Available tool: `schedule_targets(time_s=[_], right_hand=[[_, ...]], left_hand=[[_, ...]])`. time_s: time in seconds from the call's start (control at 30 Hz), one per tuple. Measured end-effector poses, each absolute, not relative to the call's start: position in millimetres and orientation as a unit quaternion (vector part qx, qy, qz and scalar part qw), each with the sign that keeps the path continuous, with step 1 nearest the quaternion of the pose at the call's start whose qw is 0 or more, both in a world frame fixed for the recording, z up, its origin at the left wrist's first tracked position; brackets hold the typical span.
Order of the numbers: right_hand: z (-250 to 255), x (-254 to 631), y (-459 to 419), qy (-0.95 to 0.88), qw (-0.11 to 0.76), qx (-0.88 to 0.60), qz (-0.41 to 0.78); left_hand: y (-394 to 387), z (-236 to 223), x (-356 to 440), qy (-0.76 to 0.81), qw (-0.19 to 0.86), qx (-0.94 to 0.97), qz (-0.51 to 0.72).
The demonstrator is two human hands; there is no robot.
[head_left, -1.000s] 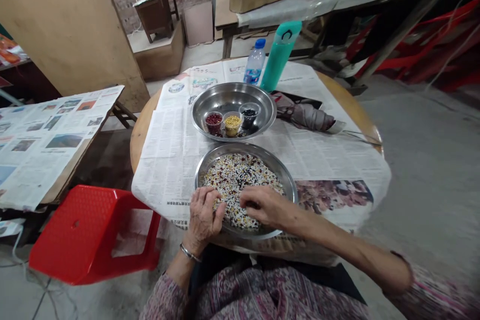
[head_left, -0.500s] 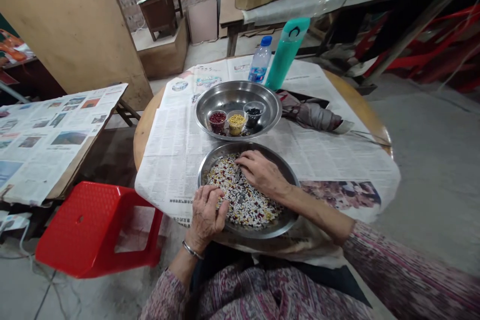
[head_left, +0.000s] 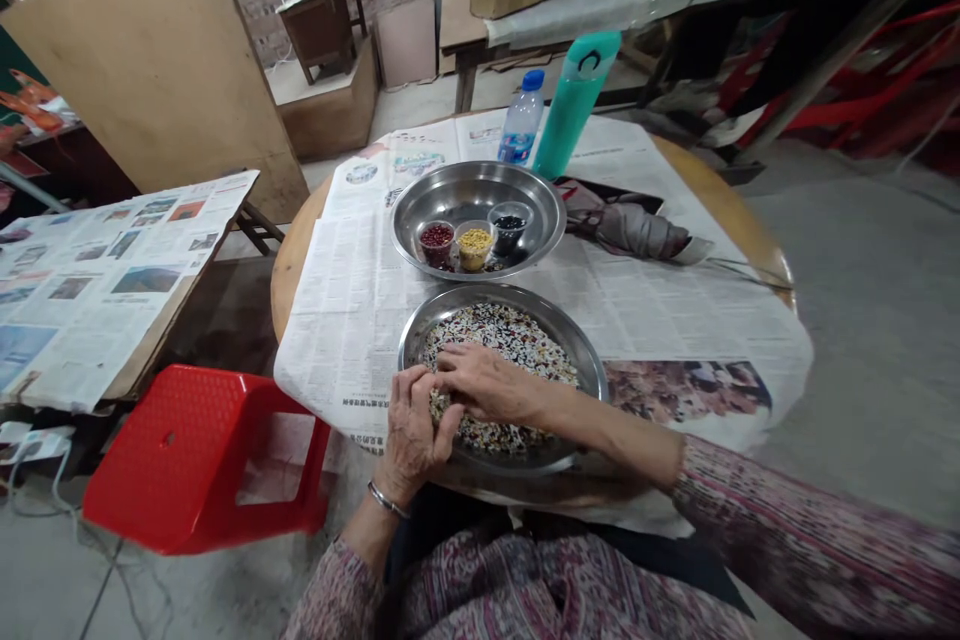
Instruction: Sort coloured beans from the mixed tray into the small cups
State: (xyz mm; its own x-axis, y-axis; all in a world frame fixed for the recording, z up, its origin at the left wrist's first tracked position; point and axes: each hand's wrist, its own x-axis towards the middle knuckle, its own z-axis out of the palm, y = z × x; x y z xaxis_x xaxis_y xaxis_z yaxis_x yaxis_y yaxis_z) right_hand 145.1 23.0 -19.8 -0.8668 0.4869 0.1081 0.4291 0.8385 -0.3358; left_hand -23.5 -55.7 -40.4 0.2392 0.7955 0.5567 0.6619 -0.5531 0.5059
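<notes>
A wide steel basin (head_left: 592, 350) near the table's front edge holds a mix of white, yellow, dark red and black grains and beans (head_left: 525, 345). At its left rim my left hand (head_left: 412, 425) is curled, the thumb apart from the bent fingers; its palm is hidden. My right hand (head_left: 484, 382) reaches across the mix to my left hand's fingers, its own fingers drawn together. Whatever lies in either hand is too small or hidden. Behind stands a second steel basin (head_left: 427, 190) with cups of red beans (head_left: 436, 242), yellow beans (head_left: 475, 245) and black beans (head_left: 509, 230).
Newspaper (head_left: 337, 310) covers the round table. A water bottle (head_left: 521, 120), a teal bottle (head_left: 576, 110) and a folded grey umbrella (head_left: 634, 228) lie or stand beyond the basins. To the left are a red stool (head_left: 169, 450) and a newspaper-covered table (head_left: 127, 270).
My right hand has moved from the back of the near basin toward me and left, up to my left hand. My left hand has hardly moved.
</notes>
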Motion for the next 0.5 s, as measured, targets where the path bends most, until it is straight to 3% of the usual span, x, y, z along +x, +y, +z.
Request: schedule_targets(time_s=[0.13,0.33,0.5], right_hand=[[-22,186,29,-0.945,0.117,-0.287,0.108],[-24,206,34,-0.847,0.199,-0.488,0.072],[-28,175,26,-0.856,0.167,-0.463,0.155]], left_hand=[[-55,-39,-24,0.466,0.086,0.785,0.399],[-54,-39,-24,0.462,0.082,0.791,0.394],[-54,-40,-24,0.464,0.075,0.792,0.390]])
